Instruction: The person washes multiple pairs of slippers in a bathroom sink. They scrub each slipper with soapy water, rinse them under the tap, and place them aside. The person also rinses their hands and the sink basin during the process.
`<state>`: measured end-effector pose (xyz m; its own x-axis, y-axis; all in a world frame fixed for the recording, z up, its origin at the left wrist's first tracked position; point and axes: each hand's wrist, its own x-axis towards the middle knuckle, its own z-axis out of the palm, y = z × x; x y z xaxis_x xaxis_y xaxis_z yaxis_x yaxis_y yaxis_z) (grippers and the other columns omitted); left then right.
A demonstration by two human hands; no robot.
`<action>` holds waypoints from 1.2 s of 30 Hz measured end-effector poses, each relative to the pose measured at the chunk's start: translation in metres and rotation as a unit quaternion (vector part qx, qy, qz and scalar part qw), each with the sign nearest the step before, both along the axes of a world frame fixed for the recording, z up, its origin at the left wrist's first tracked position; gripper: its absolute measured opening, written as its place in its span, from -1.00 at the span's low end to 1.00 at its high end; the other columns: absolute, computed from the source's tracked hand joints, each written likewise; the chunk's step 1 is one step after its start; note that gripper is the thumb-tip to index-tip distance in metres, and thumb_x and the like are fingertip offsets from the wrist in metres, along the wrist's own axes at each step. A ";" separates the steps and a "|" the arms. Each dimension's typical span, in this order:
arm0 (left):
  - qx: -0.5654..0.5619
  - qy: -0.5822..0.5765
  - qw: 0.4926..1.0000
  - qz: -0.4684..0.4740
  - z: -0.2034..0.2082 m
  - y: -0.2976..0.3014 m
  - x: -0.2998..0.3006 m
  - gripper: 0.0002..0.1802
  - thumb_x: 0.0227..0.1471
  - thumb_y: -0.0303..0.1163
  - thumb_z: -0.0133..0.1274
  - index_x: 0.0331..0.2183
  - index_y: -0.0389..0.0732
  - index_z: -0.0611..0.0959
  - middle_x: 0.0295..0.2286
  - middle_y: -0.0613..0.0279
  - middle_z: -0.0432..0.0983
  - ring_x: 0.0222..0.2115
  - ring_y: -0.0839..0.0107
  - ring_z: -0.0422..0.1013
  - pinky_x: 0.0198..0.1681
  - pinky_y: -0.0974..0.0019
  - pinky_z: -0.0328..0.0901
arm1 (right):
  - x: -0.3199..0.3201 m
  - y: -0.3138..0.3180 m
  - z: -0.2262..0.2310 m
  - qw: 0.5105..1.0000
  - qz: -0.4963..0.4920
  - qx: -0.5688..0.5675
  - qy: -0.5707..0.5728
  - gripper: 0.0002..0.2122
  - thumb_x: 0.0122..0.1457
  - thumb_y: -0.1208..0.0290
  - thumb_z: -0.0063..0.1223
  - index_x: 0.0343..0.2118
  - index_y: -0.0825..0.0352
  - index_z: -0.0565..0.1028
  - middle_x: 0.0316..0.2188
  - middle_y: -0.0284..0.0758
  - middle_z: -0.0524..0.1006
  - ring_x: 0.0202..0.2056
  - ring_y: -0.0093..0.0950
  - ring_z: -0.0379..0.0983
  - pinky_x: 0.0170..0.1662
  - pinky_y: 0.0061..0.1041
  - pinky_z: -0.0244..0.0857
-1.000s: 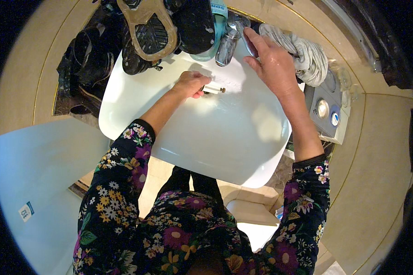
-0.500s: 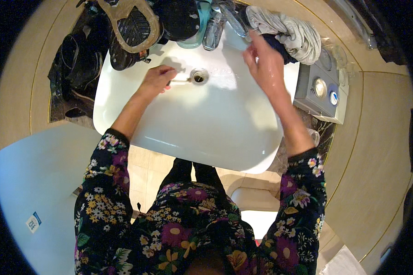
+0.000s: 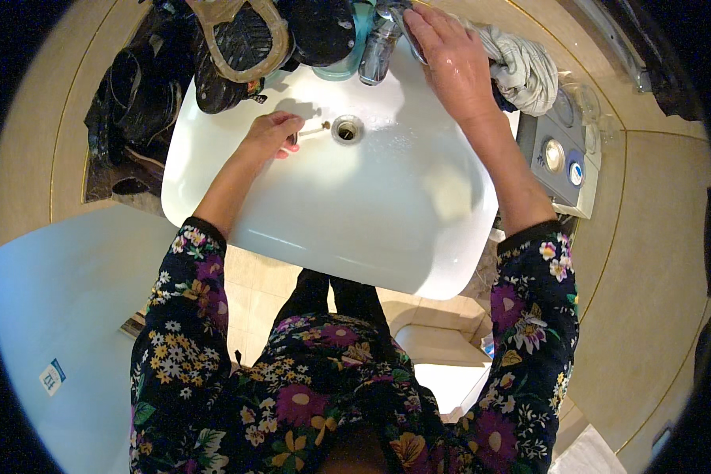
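Observation:
Over the left part of the white sink (image 3: 332, 197), my left hand (image 3: 271, 135) is closed around a thin pale rod (image 3: 311, 131) with a brown tip. The tip points toward the round metal drain hole (image 3: 347, 130), just left of its rim. What the rod is and its held end, mostly hidden by my fingers, I cannot make out. My right hand (image 3: 457, 71) is at the back of the sink, with its fingers over the handle of the chrome faucet (image 3: 380, 52). It looks wet, and partly covers the handle.
Black shoes with brown-edged soles (image 3: 241, 39) lean over the sink's back left. A teal cup (image 3: 344, 63) stands beside the faucet. At the back right are a crumpled light cloth (image 3: 521, 67) and a grey box (image 3: 557, 154) with round lids.
My right hand has moved up and left, from beside the faucet onto its handle. The left hand keeps hold of the rod, whose tip now sits slightly away from the drain.

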<state>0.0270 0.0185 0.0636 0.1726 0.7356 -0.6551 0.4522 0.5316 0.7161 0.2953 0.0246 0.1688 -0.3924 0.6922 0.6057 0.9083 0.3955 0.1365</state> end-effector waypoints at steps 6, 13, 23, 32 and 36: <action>0.000 -0.025 1.000 -0.007 0.004 0.014 0.039 -0.67 -0.13 -0.11 0.04 -0.34 -0.12 0.55 -0.59 0.40 0.42 -0.56 0.57 0.37 -0.46 0.43 0.27 | 0.010 0.017 0.004 0.992 0.011 -0.125 0.027 -0.75 -0.09 0.53 -0.07 -0.27 0.32 0.43 -0.24 -0.28 0.45 -0.22 -0.32 0.36 -0.24 -0.26 0.20; -0.037 -0.093 0.995 0.009 -0.035 0.028 0.078 -0.78 -0.09 -0.15 -0.02 -0.44 -0.07 0.50 -0.59 0.40 0.37 -0.57 0.53 0.35 -0.51 0.41 0.22 | 0.000 0.016 -0.034 0.942 -0.002 -0.042 0.333 -0.75 -0.07 0.60 -0.03 -0.25 0.36 0.45 -0.47 -0.16 0.50 -0.42 -0.36 0.48 -0.33 -0.47 0.33; -0.191 -0.192 0.917 0.292 -0.060 0.016 0.075 -0.81 0.03 -0.16 -0.17 -0.49 0.00 0.45 -0.57 0.41 0.34 -0.59 0.54 0.29 -0.47 0.30 0.34 | -0.093 0.001 -0.164 0.144 -0.037 -0.347 0.926 -0.78 0.09 0.42 -0.28 -0.36 0.46 0.38 -0.48 -0.14 0.46 -0.55 -0.34 0.43 -0.47 -0.40 0.38; -0.202 -0.386 0.827 0.356 -0.071 0.002 0.087 -0.79 0.06 -0.20 -0.17 -0.41 -0.08 0.49 -0.50 0.27 0.45 -0.53 0.42 0.38 -0.43 0.30 0.36 | -0.129 0.035 -0.228 0.867 -0.153 -0.212 0.425 -0.87 -0.04 0.32 -0.07 -0.51 0.25 0.46 -0.55 -0.28 0.49 -0.56 -0.32 0.43 -0.53 -0.35 0.30; -0.221 -0.346 0.854 0.321 -0.056 0.003 0.071 -0.65 0.10 -0.12 -0.29 -0.32 -0.15 0.48 -0.53 0.26 0.48 -0.50 0.36 0.44 -0.44 0.20 0.38 | -0.113 0.007 -0.184 0.853 -0.080 -0.391 0.336 -0.69 -0.03 0.14 -0.02 -0.36 0.31 0.46 -0.43 -0.17 0.51 -0.31 -0.18 0.43 -0.35 -0.25 0.33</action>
